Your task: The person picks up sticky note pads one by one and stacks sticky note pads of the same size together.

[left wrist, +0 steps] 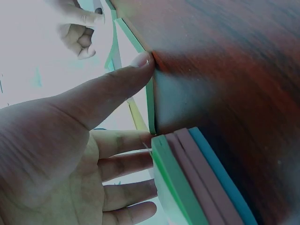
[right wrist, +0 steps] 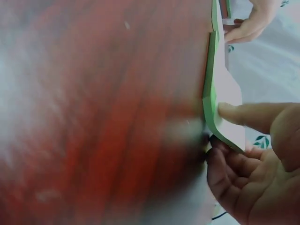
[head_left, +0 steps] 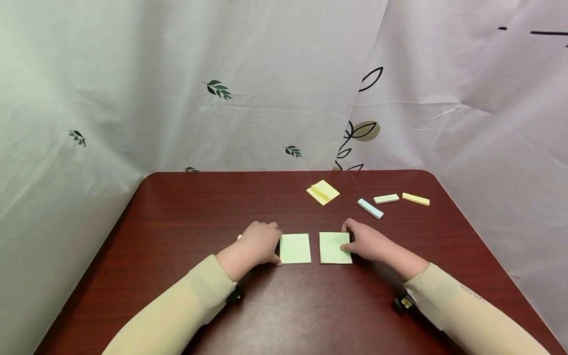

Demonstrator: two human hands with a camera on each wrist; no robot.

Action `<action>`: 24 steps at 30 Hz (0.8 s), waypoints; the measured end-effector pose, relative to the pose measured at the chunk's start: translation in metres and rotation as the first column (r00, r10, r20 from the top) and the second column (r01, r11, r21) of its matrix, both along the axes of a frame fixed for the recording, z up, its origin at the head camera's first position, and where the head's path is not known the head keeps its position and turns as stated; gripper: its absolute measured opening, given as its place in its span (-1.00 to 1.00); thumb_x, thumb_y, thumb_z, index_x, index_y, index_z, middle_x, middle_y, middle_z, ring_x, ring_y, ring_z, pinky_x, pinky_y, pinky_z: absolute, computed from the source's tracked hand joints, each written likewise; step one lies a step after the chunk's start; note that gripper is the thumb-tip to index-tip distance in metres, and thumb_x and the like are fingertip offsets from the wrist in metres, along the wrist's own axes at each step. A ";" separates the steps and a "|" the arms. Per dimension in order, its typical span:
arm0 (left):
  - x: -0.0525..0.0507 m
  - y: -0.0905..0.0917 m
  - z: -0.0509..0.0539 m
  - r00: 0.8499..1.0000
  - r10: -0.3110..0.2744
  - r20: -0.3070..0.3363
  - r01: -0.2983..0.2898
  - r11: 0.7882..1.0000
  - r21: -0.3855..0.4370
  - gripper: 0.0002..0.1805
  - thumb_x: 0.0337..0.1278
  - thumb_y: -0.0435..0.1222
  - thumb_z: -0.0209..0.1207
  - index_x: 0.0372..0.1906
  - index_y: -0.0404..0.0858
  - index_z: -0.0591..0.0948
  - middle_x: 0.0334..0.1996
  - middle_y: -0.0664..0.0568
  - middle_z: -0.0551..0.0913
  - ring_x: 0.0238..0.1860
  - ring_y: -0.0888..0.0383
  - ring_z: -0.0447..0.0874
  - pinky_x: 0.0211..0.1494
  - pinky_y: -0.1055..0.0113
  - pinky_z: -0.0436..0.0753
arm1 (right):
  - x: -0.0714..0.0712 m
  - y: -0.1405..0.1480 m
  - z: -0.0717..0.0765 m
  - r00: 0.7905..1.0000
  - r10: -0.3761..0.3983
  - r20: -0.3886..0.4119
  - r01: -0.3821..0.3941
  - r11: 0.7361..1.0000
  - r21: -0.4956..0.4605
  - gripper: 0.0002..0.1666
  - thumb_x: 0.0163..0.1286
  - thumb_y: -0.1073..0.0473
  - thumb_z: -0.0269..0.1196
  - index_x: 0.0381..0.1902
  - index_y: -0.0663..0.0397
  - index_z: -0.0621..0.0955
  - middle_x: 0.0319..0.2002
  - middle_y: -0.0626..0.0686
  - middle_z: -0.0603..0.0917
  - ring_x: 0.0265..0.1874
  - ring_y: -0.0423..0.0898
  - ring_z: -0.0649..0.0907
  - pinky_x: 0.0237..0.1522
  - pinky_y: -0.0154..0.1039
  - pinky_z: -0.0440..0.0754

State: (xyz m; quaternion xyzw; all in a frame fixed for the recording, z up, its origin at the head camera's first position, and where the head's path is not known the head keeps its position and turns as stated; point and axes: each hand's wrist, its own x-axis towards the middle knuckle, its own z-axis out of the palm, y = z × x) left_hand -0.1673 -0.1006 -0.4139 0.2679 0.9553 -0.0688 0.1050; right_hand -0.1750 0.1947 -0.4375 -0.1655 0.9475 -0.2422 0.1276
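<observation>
Two light-green sticky note pads lie side by side with a gap between them: the left pad point(head_left: 296, 248) and the right pad point(head_left: 333, 248). My left hand point(head_left: 257, 242) is at the left pad's outer edge, thumb touching its near corner and fingers fairly straight. Beside those fingers is a stack of green, pink and blue pads point(left wrist: 176, 180), mostly hidden by the hand in the head view. My right hand point(head_left: 366, 240) pinches the right pad's outer edge, thumb on top and fingers beneath. That edge bends upward in the right wrist view.
Farther back on the dark red table point(head_left: 213, 197) sits a yellow sticky note pad point(head_left: 328, 190) with a curled top sheet. To its right are a narrow light-blue block point(head_left: 370, 208), a pale one point(head_left: 386, 198) and a yellow one point(head_left: 415, 198). Light patterned cloth point(head_left: 266, 113) surrounds the table.
</observation>
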 end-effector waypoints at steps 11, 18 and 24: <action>0.003 0.000 0.004 1.000 -0.010 -0.021 0.010 1.000 0.003 -0.36 -0.24 0.18 0.49 -0.10 -0.17 0.69 -0.23 0.06 0.58 -0.17 0.01 0.65 0.02 0.10 0.52 | 0.001 0.005 -0.007 0.987 -0.060 0.148 0.111 0.925 -0.363 -0.84 0.42 0.36 0.17 -0.06 0.17 0.51 -0.33 0.11 0.47 -0.37 -0.05 0.63 -0.40 -0.16 0.70; 0.003 0.001 0.004 0.999 -0.017 -0.030 0.016 1.000 -0.008 -0.39 -0.25 0.18 0.49 -0.15 -0.15 0.68 -0.25 0.07 0.57 -0.18 0.01 0.65 0.00 0.12 0.51 | -0.004 0.014 -0.008 0.965 -0.023 0.261 0.148 0.872 -0.468 -0.81 0.45 0.37 0.14 -0.01 0.27 0.49 -0.30 0.16 0.55 -0.32 -0.01 0.68 -0.35 -0.10 0.72; 0.002 0.001 0.004 1.000 -0.014 -0.028 0.014 1.000 -0.005 -0.40 -0.26 0.18 0.50 -0.17 -0.15 0.68 -0.25 0.08 0.57 -0.19 0.01 0.65 0.01 0.11 0.51 | -0.008 0.015 -0.005 0.942 0.000 0.335 0.189 0.825 -0.533 -0.76 0.46 0.34 0.15 0.03 0.32 0.45 -0.29 0.16 0.58 -0.29 -0.02 0.68 -0.30 -0.07 0.72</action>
